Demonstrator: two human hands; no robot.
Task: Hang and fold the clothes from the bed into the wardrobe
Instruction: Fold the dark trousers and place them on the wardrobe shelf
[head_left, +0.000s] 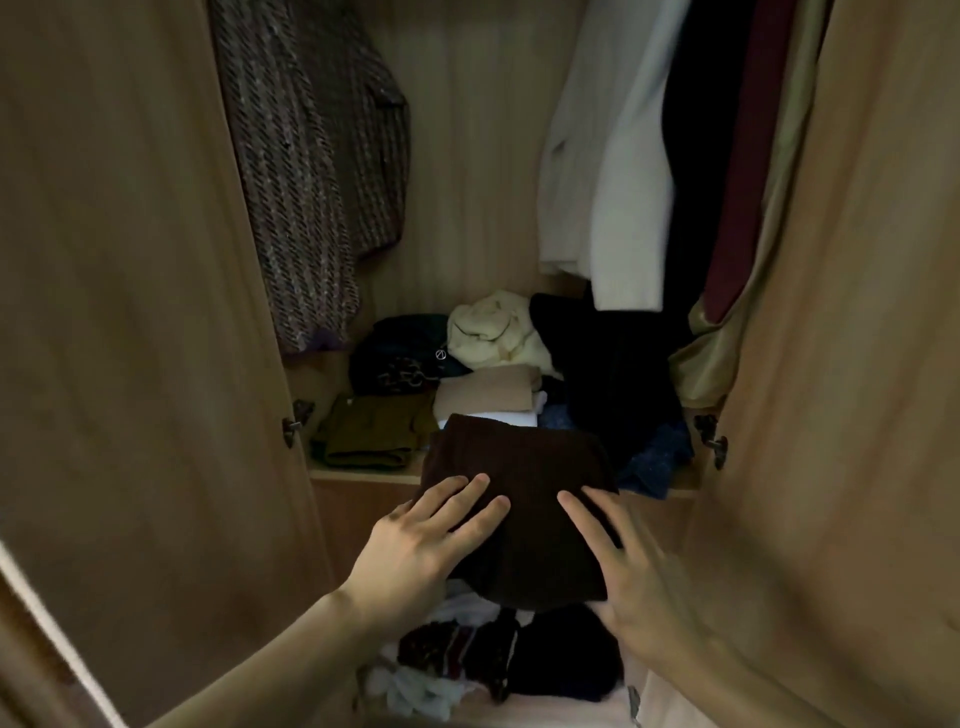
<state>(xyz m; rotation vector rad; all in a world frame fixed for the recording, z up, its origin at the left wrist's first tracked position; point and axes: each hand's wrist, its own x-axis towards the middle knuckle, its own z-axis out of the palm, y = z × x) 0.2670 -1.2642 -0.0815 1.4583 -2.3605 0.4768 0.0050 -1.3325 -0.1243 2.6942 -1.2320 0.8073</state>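
The left hand (431, 540) and the right hand (639, 587) lie with straight, spread fingers flat on the folded brown garment (524, 499), one at each side, probably to keep the fold closed while it goes in. The grip is apart, not clamped, and the thumbs are hidden. The garment is at the front edge of the shelf (363, 474), its far end over the shelf and its near end out in front; its long axis seems to point straight toward the shelf's back.
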